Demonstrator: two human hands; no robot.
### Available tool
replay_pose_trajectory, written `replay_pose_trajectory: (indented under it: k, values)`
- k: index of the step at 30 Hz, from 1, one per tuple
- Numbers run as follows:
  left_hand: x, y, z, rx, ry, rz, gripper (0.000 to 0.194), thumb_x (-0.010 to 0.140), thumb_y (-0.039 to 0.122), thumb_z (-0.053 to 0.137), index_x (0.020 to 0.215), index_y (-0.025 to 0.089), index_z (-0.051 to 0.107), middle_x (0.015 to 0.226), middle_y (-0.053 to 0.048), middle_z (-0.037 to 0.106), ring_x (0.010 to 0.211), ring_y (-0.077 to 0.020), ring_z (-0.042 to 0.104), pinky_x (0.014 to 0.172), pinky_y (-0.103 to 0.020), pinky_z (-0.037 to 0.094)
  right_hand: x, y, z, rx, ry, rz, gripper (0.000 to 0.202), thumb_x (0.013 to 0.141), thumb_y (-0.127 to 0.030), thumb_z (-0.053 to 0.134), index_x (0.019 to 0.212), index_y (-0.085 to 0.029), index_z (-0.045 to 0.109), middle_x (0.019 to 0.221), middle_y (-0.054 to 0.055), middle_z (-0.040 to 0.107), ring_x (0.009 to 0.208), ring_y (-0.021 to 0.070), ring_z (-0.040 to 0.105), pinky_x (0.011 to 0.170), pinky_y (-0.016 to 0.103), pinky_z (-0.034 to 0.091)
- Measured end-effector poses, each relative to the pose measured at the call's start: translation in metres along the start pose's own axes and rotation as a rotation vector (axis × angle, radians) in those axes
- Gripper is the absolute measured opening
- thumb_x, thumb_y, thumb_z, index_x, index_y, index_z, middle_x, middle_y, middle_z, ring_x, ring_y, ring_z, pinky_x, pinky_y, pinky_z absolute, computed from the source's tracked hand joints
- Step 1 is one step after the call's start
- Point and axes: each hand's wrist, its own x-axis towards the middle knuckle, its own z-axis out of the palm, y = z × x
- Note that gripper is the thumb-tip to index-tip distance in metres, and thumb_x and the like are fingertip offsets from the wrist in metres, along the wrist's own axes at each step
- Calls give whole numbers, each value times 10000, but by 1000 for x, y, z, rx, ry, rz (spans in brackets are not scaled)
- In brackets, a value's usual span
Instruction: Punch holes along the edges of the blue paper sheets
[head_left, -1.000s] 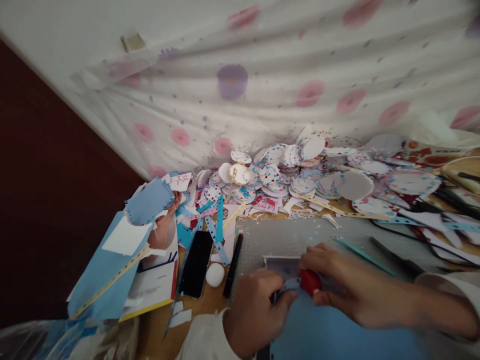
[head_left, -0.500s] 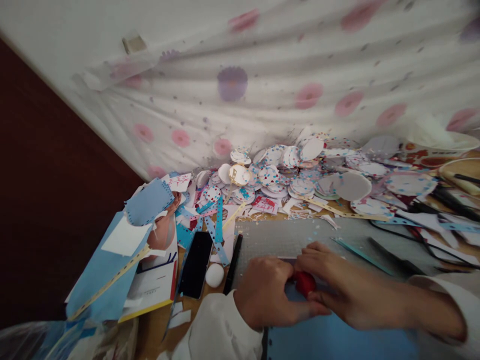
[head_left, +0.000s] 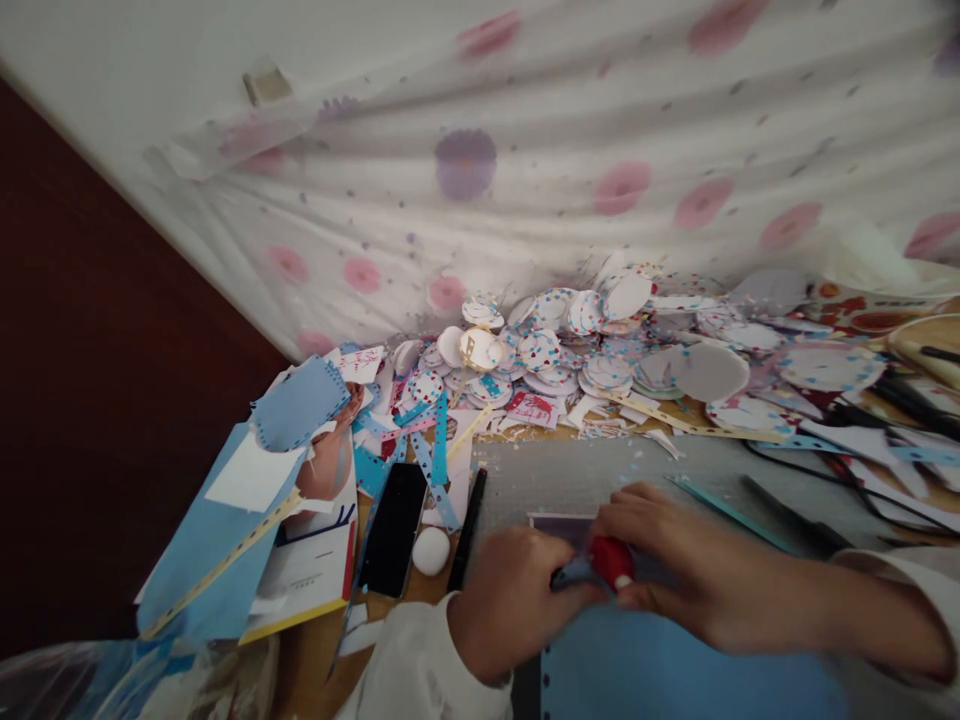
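My right hand (head_left: 675,565) is closed on a small red object (head_left: 611,562) with a white tip, above the top edge of a blue sheet (head_left: 675,665). Just left of it, my left hand (head_left: 525,590) is blurred, its thumb and forefinger pinched at the sheet's upper edge. A row of small holes runs down the sheet's left side. Beneath the hands, a dark panel with a pale border (head_left: 555,525) partly shows on the grey cutting mat (head_left: 555,465).
A black phone (head_left: 394,530), a white round object (head_left: 430,551) and a black pen (head_left: 469,525) lie to the left. Paper discs (head_left: 540,350) are heaped along the back. A knife (head_left: 795,515) and teal strip (head_left: 727,512) lie right; blue card (head_left: 217,540) is far left.
My left hand has moved left and slightly down, away from my right hand and the red object. More of the red object and the dark panel shows.
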Motion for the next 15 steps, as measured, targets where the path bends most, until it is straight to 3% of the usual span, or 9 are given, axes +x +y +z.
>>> replay_pose_trajectory:
  k: [3, 7, 11, 15]
  values:
    - [-2, -3, 1, 56, -7, -38, 286, 857, 335, 763, 617, 195, 699, 646, 6, 697, 669, -178, 641, 592, -269, 326, -7, 5, 1, -6, -18, 17, 208, 924, -426, 615, 919, -218, 620, 942, 73, 658, 922, 270, 586, 821, 447, 456]
    - [-3, -4, 4, 33, 19, -43, 292, 849, 300, 778, 603, 179, 678, 652, 11, 693, 690, -167, 633, 626, -259, 343, -12, 12, 4, 20, -10, 24, 219, 928, -442, 615, 981, -230, 632, 970, 72, 658, 936, 271, 588, 831, 449, 459]
    - [-5, -4, 2, 14, 23, -56, 299, 859, 295, 766, 601, 176, 675, 668, 4, 697, 709, -169, 630, 657, -260, 368, -12, 8, 5, -10, 12, 37, 154, 899, -356, 635, 964, -216, 641, 963, 81, 660, 930, 283, 585, 814, 452, 452]
    - [-6, 1, -7, -42, -63, -57, 236, 817, 421, 789, 828, 186, 761, 788, -9, 732, 739, -178, 640, 645, -261, 396, -8, -5, 1, -81, 19, 17, 34, 851, -233, 639, 863, -213, 615, 919, 69, 658, 906, 271, 586, 793, 433, 443]
